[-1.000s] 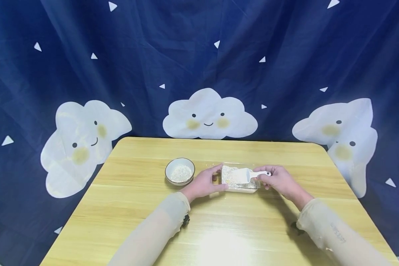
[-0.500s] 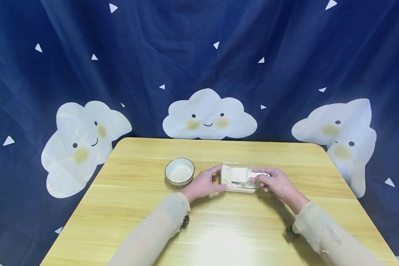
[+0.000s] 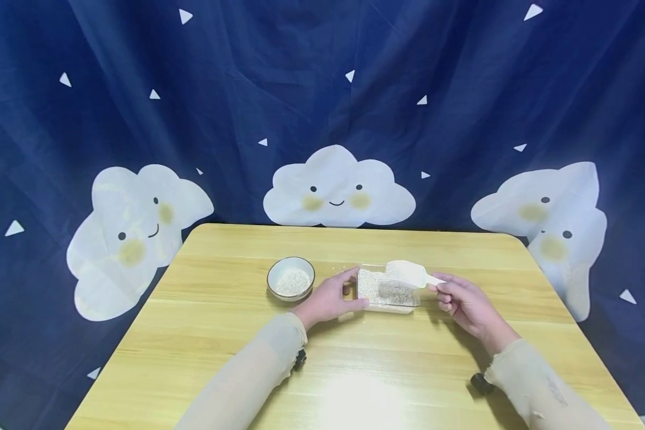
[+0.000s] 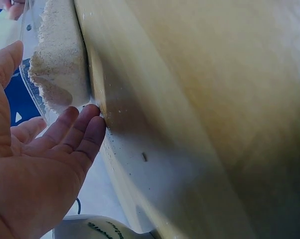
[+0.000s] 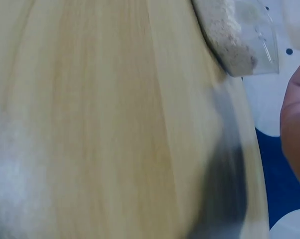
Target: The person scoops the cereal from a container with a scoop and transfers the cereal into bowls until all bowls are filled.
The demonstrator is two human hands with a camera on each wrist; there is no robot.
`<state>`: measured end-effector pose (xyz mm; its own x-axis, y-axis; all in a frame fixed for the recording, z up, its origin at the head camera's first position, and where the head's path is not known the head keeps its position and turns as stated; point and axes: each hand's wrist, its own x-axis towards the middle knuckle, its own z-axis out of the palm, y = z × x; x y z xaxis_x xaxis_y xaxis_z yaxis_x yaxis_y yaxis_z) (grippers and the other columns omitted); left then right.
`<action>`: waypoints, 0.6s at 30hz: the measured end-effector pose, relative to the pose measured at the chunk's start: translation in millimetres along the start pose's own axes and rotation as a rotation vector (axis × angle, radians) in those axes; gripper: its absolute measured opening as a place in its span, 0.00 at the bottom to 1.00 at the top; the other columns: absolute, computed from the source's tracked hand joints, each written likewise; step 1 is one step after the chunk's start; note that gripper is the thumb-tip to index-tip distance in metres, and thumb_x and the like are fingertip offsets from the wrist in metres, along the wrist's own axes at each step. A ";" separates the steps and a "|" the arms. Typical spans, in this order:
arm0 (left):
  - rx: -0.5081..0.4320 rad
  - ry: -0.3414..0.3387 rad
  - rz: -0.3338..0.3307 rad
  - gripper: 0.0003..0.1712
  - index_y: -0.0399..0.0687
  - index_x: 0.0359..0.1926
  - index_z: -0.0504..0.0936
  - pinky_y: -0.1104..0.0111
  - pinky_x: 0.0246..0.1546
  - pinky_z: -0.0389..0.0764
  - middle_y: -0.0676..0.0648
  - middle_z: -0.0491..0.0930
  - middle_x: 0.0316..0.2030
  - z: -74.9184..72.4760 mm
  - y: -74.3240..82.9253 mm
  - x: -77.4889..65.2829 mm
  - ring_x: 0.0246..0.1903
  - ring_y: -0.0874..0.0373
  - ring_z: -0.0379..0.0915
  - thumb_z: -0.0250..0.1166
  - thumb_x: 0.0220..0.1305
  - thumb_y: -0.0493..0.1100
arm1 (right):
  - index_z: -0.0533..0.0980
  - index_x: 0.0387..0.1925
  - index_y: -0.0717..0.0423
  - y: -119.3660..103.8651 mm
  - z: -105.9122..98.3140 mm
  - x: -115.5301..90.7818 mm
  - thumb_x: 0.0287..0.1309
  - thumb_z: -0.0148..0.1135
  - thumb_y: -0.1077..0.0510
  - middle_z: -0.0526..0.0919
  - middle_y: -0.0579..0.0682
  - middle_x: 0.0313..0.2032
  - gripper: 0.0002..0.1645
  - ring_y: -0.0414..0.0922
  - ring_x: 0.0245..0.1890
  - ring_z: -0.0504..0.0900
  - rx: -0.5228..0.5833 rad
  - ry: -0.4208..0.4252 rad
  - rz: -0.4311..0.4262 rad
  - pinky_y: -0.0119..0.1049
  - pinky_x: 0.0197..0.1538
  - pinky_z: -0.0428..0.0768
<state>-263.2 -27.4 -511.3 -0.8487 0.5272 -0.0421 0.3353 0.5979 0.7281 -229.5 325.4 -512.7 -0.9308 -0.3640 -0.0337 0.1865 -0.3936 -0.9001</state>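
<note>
In the head view, my right hand (image 3: 464,304) pinches the thin handle of a white scoop (image 3: 405,273), which is tilted above the right part of a clear rectangular container (image 3: 388,309). Pale, oat-like flakes (image 3: 373,286) fill much of the container, and pale flakes seem to be in the scoop too. At the container's left end, my left hand (image 3: 330,297) holds it between thumb and fingers. Its fingertips (image 4: 92,124) touch the lower end in the left wrist view. The right wrist view shows only part of my right hand (image 5: 297,122), at its edge.
A dark-rimmed bowl (image 3: 290,278) holding similar pale flakes stands left of the container, close to my left hand. Crumbs are scattered on the wooden table (image 3: 322,364) around the container. A blue curtain (image 3: 322,89) with cloud patterns hangs behind the table's far edge.
The scoop has risen from the flakes and shifted right and away, now tilted above the container. My right hand has drawn back to the right with it. My left hand has stayed put.
</note>
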 end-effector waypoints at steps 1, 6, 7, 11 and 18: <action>-0.001 -0.002 -0.001 0.56 0.60 0.87 0.53 0.52 0.73 0.77 0.46 0.75 0.74 -0.1 -0.2 -0.2 0.68 0.44 0.79 0.71 0.68 0.67 | 0.81 0.56 0.52 -0.2 -1.5 -1.3 0.80 0.41 0.71 0.93 0.45 0.41 0.23 0.31 0.29 0.76 0.028 -0.011 -0.006 0.21 0.31 0.76; 0.009 0.002 0.003 0.56 0.60 0.87 0.53 0.51 0.72 0.78 0.45 0.75 0.74 -0.8 -0.4 -0.9 0.68 0.44 0.79 0.70 0.68 0.68 | 0.79 0.58 0.55 -2.3 0.5 -1.4 0.81 0.37 0.71 0.92 0.47 0.42 0.24 0.32 0.29 0.76 0.107 -0.051 -0.028 0.22 0.31 0.75; 0.011 0.003 0.003 0.56 0.60 0.87 0.53 0.51 0.72 0.78 0.45 0.75 0.75 -1.0 -0.2 -1.0 0.67 0.44 0.79 0.70 0.68 0.68 | 0.78 0.58 0.55 -2.8 2.0 -0.2 0.81 0.37 0.71 0.91 0.47 0.42 0.24 0.32 0.29 0.75 0.109 -0.056 -0.031 0.22 0.31 0.74; 0.009 0.004 0.001 0.56 0.59 0.87 0.53 0.49 0.73 0.77 0.43 0.71 0.77 -1.6 1.2 -2.1 0.68 0.43 0.78 0.70 0.68 0.68 | 0.77 0.58 0.56 -5.1 9.2 6.1 0.80 0.38 0.72 0.92 0.47 0.43 0.23 0.33 0.29 0.73 0.101 -0.073 -0.040 0.24 0.32 0.72; 0.014 0.038 0.016 0.57 0.60 0.86 0.54 0.47 0.74 0.75 0.46 0.66 0.81 -15.2 9.6 -11.8 0.69 0.46 0.75 0.72 0.66 0.67 | 0.79 0.56 0.51 -9.9 17.5 13.7 0.80 0.46 0.68 0.93 0.44 0.40 0.18 0.32 0.27 0.71 0.014 0.028 -0.016 0.22 0.28 0.63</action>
<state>-256.2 -37.1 -493.4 -0.8579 0.5138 -0.0046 0.3543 0.5980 0.7189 -238.6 309.6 -496.6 -0.9422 -0.3336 -0.0319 0.1759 -0.4113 -0.8944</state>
